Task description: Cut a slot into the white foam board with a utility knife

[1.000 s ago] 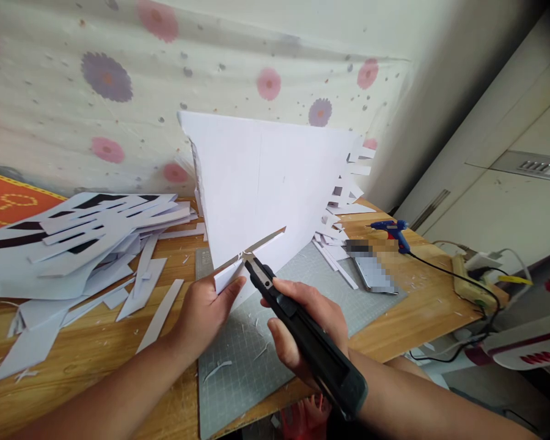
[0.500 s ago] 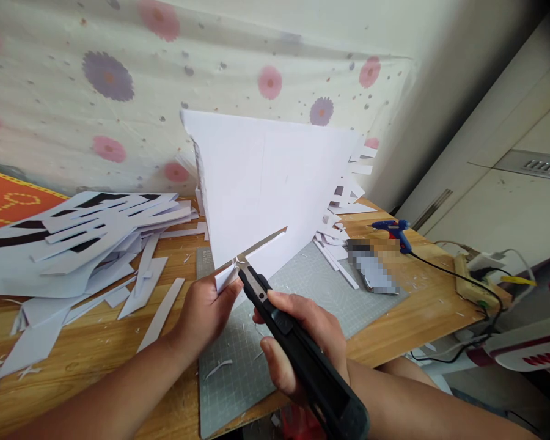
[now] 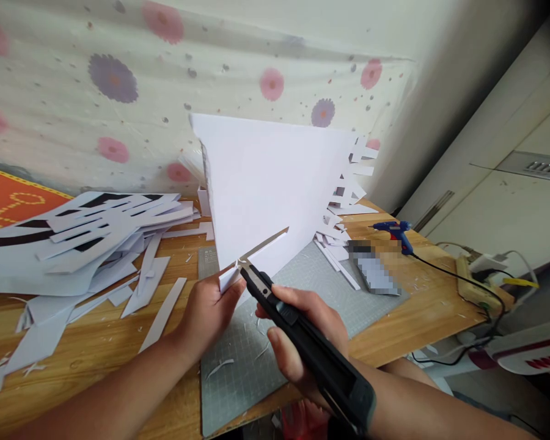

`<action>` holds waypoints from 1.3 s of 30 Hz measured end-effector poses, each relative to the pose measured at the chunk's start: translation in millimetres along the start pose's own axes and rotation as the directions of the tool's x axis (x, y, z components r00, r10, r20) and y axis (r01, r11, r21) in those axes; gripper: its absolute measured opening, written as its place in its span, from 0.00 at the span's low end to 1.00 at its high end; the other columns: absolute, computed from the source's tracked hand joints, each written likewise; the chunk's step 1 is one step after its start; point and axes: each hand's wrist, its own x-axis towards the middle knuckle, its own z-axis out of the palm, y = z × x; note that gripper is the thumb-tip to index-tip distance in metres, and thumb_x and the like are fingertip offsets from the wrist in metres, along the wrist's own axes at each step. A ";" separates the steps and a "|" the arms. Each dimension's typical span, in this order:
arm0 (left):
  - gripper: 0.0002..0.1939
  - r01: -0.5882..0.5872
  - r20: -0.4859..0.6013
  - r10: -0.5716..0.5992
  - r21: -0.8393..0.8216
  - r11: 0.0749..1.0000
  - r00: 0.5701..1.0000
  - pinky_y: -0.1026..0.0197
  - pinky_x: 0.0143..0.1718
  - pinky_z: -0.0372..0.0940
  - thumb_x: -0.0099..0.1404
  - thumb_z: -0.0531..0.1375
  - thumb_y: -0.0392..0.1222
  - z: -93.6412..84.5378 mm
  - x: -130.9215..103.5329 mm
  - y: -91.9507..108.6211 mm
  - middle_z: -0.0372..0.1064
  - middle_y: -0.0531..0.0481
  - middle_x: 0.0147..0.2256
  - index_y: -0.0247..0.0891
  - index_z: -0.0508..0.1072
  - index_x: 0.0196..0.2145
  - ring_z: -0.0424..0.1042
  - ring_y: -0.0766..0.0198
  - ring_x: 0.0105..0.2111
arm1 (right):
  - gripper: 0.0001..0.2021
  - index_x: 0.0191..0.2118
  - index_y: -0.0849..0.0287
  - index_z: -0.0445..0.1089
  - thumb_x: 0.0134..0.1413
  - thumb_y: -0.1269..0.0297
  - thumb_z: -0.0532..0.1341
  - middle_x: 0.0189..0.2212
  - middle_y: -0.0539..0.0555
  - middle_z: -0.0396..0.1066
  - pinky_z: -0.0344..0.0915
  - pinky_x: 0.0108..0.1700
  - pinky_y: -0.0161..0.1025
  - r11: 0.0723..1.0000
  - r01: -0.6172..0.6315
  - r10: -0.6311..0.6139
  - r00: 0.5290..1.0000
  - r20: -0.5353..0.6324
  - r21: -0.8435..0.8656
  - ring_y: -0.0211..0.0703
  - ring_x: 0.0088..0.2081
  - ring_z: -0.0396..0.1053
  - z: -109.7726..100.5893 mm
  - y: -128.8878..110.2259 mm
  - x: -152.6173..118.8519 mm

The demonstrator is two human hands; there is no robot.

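A large white foam board (image 3: 266, 177) stands tilted up on a grey cutting mat (image 3: 330, 293). A long narrow slot runs through its lower part. My left hand (image 3: 213, 305) pinches the board's near lower corner, thumb on the front side. In my right hand (image 3: 309, 324) is a black utility knife (image 3: 297, 324), fingers wrapped round its handle. The knife's tip meets the near end of the slot, close to my left thumb; small white shreds cling there. How far the blade goes into the board is hidden.
White offcuts (image 3: 114, 232) are heaped on the wooden table (image 3: 165, 373) at left. More cut strips (image 3: 334, 235) lie behind the board at right. A blurred phone (image 3: 376, 272), a blue glue gun (image 3: 394, 232) and a power strip (image 3: 474, 281) sit to the right.
The view has shifted slightly. The board's left edge has turned a little to the right, and both hands with the knife stay at the same end of the slot.
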 end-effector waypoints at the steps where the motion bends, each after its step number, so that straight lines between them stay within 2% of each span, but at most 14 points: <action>1: 0.20 -0.002 0.005 0.002 -0.003 1.000 1.000 0.59 0.29 0.61 0.61 0.57 0.59 0.1 -0.3 0.3 0.67 0.52 0.21 0.40 0.70 0.23 0.66 0.60 0.24 | 0.17 0.54 0.53 0.68 0.60 0.63 0.64 0.32 0.51 0.80 0.77 0.31 0.35 1.000 -0.003 0.003 1.000 -0.002 -0.004 0.43 0.30 0.80 0.3 0.6 1.2; 6: 0.20 0.016 -0.026 -0.017 -0.031 0.999 1.000 0.58 0.26 0.61 0.60 0.60 0.57 1.3 -1.4 -3.3 0.66 0.52 0.19 0.42 0.67 0.19 0.65 0.60 0.22 | 0.24 0.60 0.52 0.65 0.58 0.64 0.64 0.35 0.53 0.81 0.78 0.32 0.37 0.997 0.073 -0.074 0.996 0.046 0.041 0.44 0.30 0.80 5.6 -3.7 -0.6; 9: 0.19 0.025 -0.045 -0.029 -0.073 0.997 0.999 0.55 0.35 0.70 0.61 0.63 0.59 0.7 -1.3 -3.4 0.75 0.48 0.27 0.42 0.73 0.24 0.74 0.53 0.32 | 0.27 0.62 0.48 0.63 0.56 0.63 0.64 0.30 0.50 0.78 0.76 0.27 0.38 0.992 0.116 -0.119 0.990 0.074 0.045 0.45 0.24 0.77 10.5 -9.9 -6.7; 11: 0.17 0.030 -0.046 -0.035 -0.101 0.994 0.998 0.52 0.42 0.72 0.62 0.63 0.59 0.2 -1.0 -2.7 0.79 0.46 0.33 0.42 0.76 0.28 0.77 0.49 0.39 | 0.27 0.62 0.46 0.63 0.57 0.61 0.64 0.28 0.49 0.77 0.74 0.25 0.38 0.995 0.091 -0.095 0.992 0.082 0.047 0.44 0.22 0.75 12.4 -12.5 -9.8; 14: 0.15 0.047 -0.046 -0.053 -0.123 0.991 0.998 0.51 0.44 0.74 0.61 0.63 0.57 -0.2 -0.2 -3.6 0.80 0.47 0.36 0.43 0.79 0.32 0.78 0.49 0.39 | 0.25 0.62 0.45 0.64 0.60 0.59 0.63 0.31 0.50 0.79 0.76 0.27 0.39 0.995 0.065 -0.071 0.994 0.078 0.079 0.45 0.25 0.77 10.2 -13.6 -10.5; 18: 0.17 0.060 -0.076 -0.070 -0.121 0.991 0.995 0.52 0.45 0.74 0.61 0.62 0.59 -2.3 0.2 -9.3 0.80 0.48 0.33 0.43 0.79 0.31 0.79 0.48 0.39 | 0.17 0.55 0.49 0.70 0.63 0.53 0.60 0.29 0.51 0.78 0.76 0.29 0.36 0.987 0.148 -0.158 0.971 0.180 0.068 0.43 0.24 0.76 -2.3 -11.0 -5.3; 20: 0.17 0.065 -0.087 -0.074 -0.109 0.992 0.993 0.53 0.46 0.74 0.61 0.64 0.59 -4.7 0.5 -12.6 0.81 0.48 0.33 0.42 0.79 0.32 0.80 0.49 0.39 | 0.16 0.53 0.49 0.69 0.62 0.54 0.62 0.30 0.51 0.78 0.76 0.28 0.35 0.983 0.138 -0.161 0.966 0.201 0.121 0.43 0.25 0.77 -10.7 -8.4 -1.9; 23: 0.18 0.070 -0.092 -0.079 -0.095 0.993 0.993 0.52 0.44 0.74 0.60 0.64 0.59 -8.4 2.2 -16.6 0.81 0.47 0.32 0.41 0.79 0.32 0.80 0.49 0.36 | 0.18 0.54 0.49 0.63 0.59 0.64 0.63 0.30 0.50 0.78 0.71 0.23 0.32 0.972 -0.010 -0.031 0.986 0.167 0.236 0.41 0.23 0.75 -25.6 -4.6 3.4; 25: 0.20 0.066 -0.097 -0.075 -0.090 0.994 0.992 0.51 0.43 0.75 0.59 0.64 0.61 -10.1 3.8 -17.1 0.81 0.46 0.31 0.40 0.79 0.30 0.80 0.47 0.36 | 0.18 0.53 0.50 0.62 0.60 0.66 0.64 0.30 0.50 0.78 0.70 0.22 0.31 0.964 -0.074 0.026 0.982 0.185 0.254 0.40 0.23 0.75 -37.6 -2.3 8.1; 30: 0.22 0.056 -0.120 -0.065 -0.075 0.996 0.991 0.48 0.51 0.73 0.59 0.65 0.64 -11.9 5.3 -11.3 0.82 0.44 0.37 0.41 0.81 0.33 0.80 0.43 0.43 | 0.15 0.51 0.51 0.63 0.64 0.58 0.66 0.27 0.49 0.76 0.71 0.24 0.32 0.978 -0.079 0.050 0.987 0.150 0.195 0.39 0.24 0.75 -71.0 12.0 21.5; 34: 0.20 0.045 -0.115 -0.055 -0.086 0.995 0.992 0.48 0.52 0.73 0.57 0.66 0.63 -12.1 5.8 -10.4 0.82 0.46 0.37 0.44 0.81 0.32 0.79 0.43 0.45 | 0.16 0.52 0.51 0.67 0.63 0.59 0.68 0.28 0.49 0.78 0.75 0.28 0.37 0.973 -0.106 0.091 0.993 0.079 0.207 0.42 0.28 0.78 -87.7 27.8 25.7; 36: 0.18 0.041 -0.112 -0.051 -0.091 0.995 0.992 0.48 0.52 0.73 0.58 0.66 0.62 -12.2 6.3 -11.3 0.82 0.47 0.37 0.45 0.81 0.31 0.79 0.43 0.45 | 0.15 0.54 0.50 0.69 0.64 0.62 0.67 0.32 0.50 0.79 0.78 0.33 0.40 0.978 -0.102 0.081 0.990 0.119 0.184 0.43 0.32 0.80 -89.4 29.5 27.4; 39: 0.18 0.044 -0.105 -0.054 -0.095 0.995 0.993 0.49 0.52 0.72 0.58 0.67 0.62 -12.4 6.5 -13.5 0.81 0.47 0.34 0.45 0.80 0.30 0.79 0.44 0.45 | 0.15 0.56 0.49 0.71 0.66 0.68 0.65 0.36 0.52 0.80 0.80 0.36 0.38 0.975 -0.065 0.003 0.961 0.277 0.214 0.41 0.34 0.81 -86.1 23.9 33.1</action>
